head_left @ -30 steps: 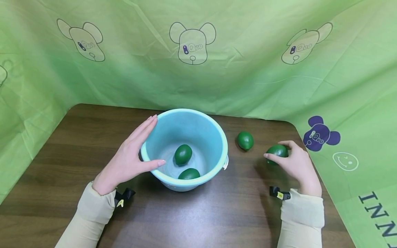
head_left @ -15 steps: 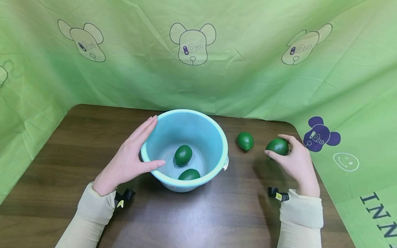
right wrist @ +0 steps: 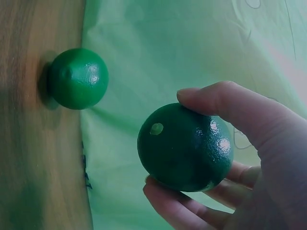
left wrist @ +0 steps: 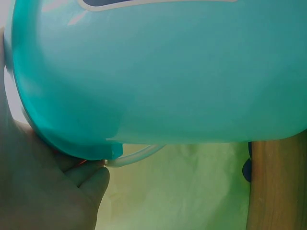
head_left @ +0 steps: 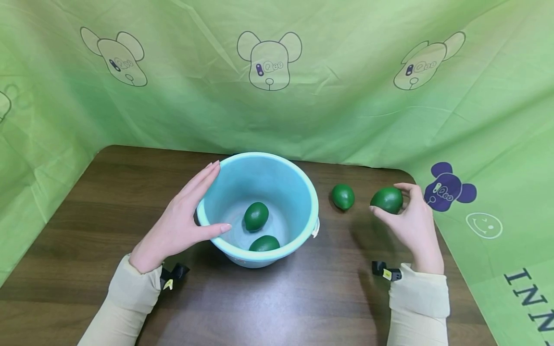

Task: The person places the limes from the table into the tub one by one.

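A light blue bucket (head_left: 306, 235) stands on the brown table, and two green limes (head_left: 256, 216) lie on its bottom. My left hand (head_left: 177, 223) holds the bucket's left rim, thumb across the front of the edge and fingertips at the back left. In the left wrist view those fingers sit at the rim beside the pale handle (left wrist: 136, 156). To the right, my right hand (head_left: 411, 226) grips a lime (right wrist: 184, 148) between thumb and fingers, raised above the table. Another lime (head_left: 343, 197) rests on the table between the bucket and that hand.
A green printed cloth (head_left: 277, 120) hangs close behind the table (head_left: 277, 307) and along both sides. The white handle joint (head_left: 316, 227) juts from the bucket's right side. Black camera mounts (head_left: 386, 272) sit at both wrists.
My right hand has lifted its lime off the table, up and slightly back. The left hand, the bucket and the other limes stay where they were.
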### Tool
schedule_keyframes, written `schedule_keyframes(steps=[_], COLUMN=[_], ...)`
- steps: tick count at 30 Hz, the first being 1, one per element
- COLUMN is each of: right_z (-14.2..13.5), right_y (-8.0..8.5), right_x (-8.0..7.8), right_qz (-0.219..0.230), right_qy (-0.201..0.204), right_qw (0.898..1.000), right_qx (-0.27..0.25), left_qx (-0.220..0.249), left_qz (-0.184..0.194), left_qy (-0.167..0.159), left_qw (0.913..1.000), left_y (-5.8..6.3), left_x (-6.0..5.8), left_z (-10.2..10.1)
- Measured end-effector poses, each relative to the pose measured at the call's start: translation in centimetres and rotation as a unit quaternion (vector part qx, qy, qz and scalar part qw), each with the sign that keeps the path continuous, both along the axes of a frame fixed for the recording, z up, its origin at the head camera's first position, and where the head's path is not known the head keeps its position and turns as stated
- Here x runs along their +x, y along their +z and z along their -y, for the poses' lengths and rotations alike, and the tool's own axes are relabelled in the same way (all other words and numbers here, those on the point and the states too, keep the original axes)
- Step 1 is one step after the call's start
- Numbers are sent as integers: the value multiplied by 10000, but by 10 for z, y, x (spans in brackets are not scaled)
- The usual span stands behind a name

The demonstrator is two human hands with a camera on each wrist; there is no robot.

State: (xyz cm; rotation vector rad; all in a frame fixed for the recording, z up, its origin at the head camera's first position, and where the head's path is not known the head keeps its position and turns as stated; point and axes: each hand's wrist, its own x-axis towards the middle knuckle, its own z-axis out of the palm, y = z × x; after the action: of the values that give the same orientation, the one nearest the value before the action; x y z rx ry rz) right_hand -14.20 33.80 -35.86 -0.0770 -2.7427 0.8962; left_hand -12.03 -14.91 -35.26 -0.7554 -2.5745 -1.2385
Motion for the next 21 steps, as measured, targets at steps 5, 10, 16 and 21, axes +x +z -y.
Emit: schedule_keyframes(steps=[5, 10, 16, 21], right_z=[2, 4, 6, 9], right_y=[0, 1, 2, 4], right_x=[-1, -1, -2, -2], right_qz=[-174, -312, -402, -510], right_qy=[-18, -107, -64, -52], right_qw=[9998, 9994, 9991, 9985], right_qx=[-105, -107, -133, -198], left_qx=[-6, -4, 12, 21], left_qz=[-21, -26, -2, -15], left_qy=[-8, -7, -1, -11], left_qw=[10000, 10000, 10000, 10000], left_y=[0, -1, -1, 0], left_x=[0, -1, -1, -1], left_z=[0, 0, 0, 0])
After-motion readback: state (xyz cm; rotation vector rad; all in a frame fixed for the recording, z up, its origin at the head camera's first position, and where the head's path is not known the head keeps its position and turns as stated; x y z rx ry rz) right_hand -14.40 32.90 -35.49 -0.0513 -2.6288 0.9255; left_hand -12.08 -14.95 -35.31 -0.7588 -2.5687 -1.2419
